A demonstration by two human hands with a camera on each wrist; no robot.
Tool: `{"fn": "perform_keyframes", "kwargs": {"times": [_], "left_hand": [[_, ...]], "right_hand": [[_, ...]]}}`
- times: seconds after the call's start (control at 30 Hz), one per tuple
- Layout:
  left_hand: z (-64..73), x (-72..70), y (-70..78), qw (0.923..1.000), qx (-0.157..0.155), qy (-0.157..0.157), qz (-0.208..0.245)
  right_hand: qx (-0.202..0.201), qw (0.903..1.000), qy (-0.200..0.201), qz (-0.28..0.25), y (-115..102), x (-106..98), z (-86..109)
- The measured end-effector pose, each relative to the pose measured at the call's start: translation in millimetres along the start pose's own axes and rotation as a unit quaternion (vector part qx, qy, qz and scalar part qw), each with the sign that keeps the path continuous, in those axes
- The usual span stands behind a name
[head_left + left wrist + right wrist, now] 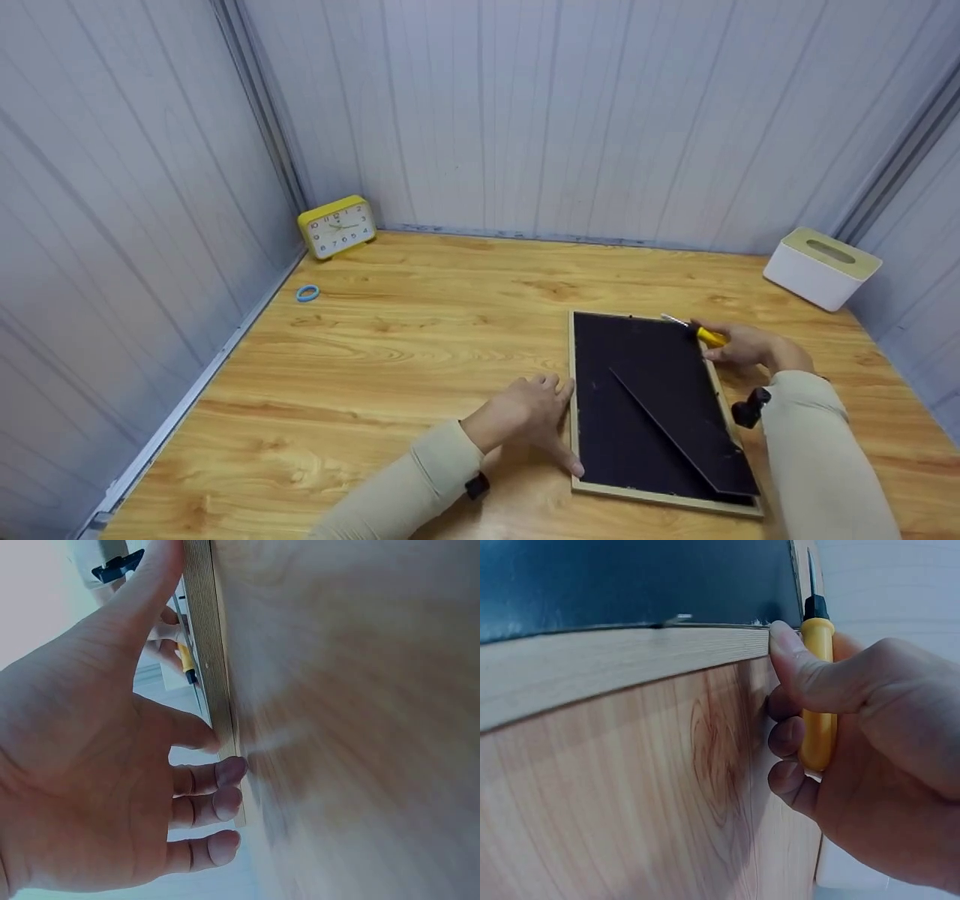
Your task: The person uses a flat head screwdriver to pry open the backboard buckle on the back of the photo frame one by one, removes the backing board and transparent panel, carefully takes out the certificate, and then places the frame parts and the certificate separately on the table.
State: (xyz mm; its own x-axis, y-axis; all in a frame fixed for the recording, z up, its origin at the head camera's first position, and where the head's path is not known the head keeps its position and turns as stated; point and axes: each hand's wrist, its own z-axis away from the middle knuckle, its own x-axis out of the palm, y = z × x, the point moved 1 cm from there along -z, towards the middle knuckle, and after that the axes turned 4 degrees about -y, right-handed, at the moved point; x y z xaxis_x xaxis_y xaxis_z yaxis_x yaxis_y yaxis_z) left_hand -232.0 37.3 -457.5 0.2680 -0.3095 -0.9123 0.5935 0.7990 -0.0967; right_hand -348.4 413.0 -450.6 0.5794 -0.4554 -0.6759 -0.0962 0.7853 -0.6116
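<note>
A picture frame with a light wood border lies face down, its black backing up. A black stand flap slants across that backing. My left hand is at the frame's left side, thumb on the border near the lower corner and fingers extended along the outer edge. In the left wrist view its fingertips meet the wooden edge and no object sits in the palm. At the upper right corner my right hand grips a yellow-handled screwdriver, metal shaft pointing away, while its thumb presses the frame's corner.
A yellow alarm clock stands at the back left of the wood-grain table. In front of it lies a small blue ring. At the back right is a white tissue box with a light lid. Panelled walls border the table.
</note>
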Motion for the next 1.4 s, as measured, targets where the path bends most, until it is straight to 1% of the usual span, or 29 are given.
{"fn": "perform_keyframes", "kwargs": {"times": [0.1,0.17,0.27,0.33,0.43,0.47,0.53,0.6,0.67,0.73,0.77,0.8,0.9,0.97,1.0,1.03,1.2,1.23,1.3,1.4], "left_hand": [[-0.5,-1.5,1.2,0.9999,0.004,-0.004,0.013],[-0.1,-2.0,1.4,0.9998,0.006,-0.006,0.016],[0.6,-0.7,1.0,0.9998,0.006,-0.005,0.016],[1.1,0.2,0.2,0.9999,0.001,-0.007,0.009],[1.8,1.2,-0.7,0.9999,-0.003,-0.009,0.004],[2.2,1.5,-1.0,0.9999,-0.004,-0.010,0.004],[3.1,1.4,-1.5,0.9999,-0.004,-0.011,0.012],[3.5,1.2,-1.5,0.9997,-0.004,-0.010,0.023],[4.0,1.0,-1.6,0.9994,-0.003,-0.010,0.033],[4.3,1.3,-1.8,0.9993,-0.003,-0.010,0.036],[4.3,1.5,-1.8,0.9993,-0.003,-0.010,0.036],[4.3,1.6,-1.8,0.9993,-0.004,-0.010,0.037],[4.2,2.0,-1.6,0.9991,-0.007,-0.013,0.039],[3.4,2.5,-1.0,0.9991,-0.008,-0.013,0.039],[3.4,2.4,-0.8,0.9991,-0.008,-0.012,0.039],[3.3,2.4,-0.6,0.9992,-0.008,-0.011,0.037],[3.5,2.0,-1.0,0.9994,-0.008,-0.004,0.033],[3.7,2.2,-1.3,0.9994,-0.008,-0.005,0.034],[4.3,2.3,-2.0,0.9992,-0.008,-0.009,0.037],[5.2,2.7,-2.5,0.9989,-0.008,-0.013,0.044]], "right_hand": [[-0.009,0.9999,0.014,0.004,2.0,-0.5,5.9],[-0.018,0.9991,0.037,-0.002,3.6,0.7,10.6],[-0.040,0.9954,0.080,-0.035,3.7,6.0,16.7],[-0.070,0.9904,0.095,-0.072,0.4,11.6,18.3],[-0.124,0.9795,0.090,-0.131,-10.2,20.7,19.4],[-0.137,0.9746,0.083,-0.156,-15.4,23.5,19.9],[-0.163,0.9656,0.079,-0.186,-25.9,29.5,21.3],[-0.184,0.9572,0.074,-0.211,-36.7,35.1,23.2],[-0.193,0.9521,0.062,-0.229,-47.9,41.4,25.5],[-0.193,0.9518,0.049,-0.233,-58.7,47.9,28.3],[-0.187,0.9528,0.045,-0.235,-63.9,51.1,29.7],[-0.177,0.9561,0.045,-0.229,-68.7,54.3,31.2],[-0.141,0.9636,0.053,-0.220,-80.0,64.9,34.7],[-0.126,0.9650,0.059,-0.222,-82.6,72.5,35.2],[-0.120,0.9641,0.062,-0.229,-83.0,76.4,34.9],[-0.117,0.9608,0.062,-0.244,-82.5,80.3,34.1],[-0.127,0.9395,0.060,-0.312,-76.1,97.0,27.1],[-0.132,0.9366,0.059,-0.319,-75.5,99.8,25.8],[-0.139,0.9339,0.057,-0.324,-75.5,104.7,24.0],[-0.151,0.9363,0.055,-0.312,-76.7,110.1,23.4]]}}
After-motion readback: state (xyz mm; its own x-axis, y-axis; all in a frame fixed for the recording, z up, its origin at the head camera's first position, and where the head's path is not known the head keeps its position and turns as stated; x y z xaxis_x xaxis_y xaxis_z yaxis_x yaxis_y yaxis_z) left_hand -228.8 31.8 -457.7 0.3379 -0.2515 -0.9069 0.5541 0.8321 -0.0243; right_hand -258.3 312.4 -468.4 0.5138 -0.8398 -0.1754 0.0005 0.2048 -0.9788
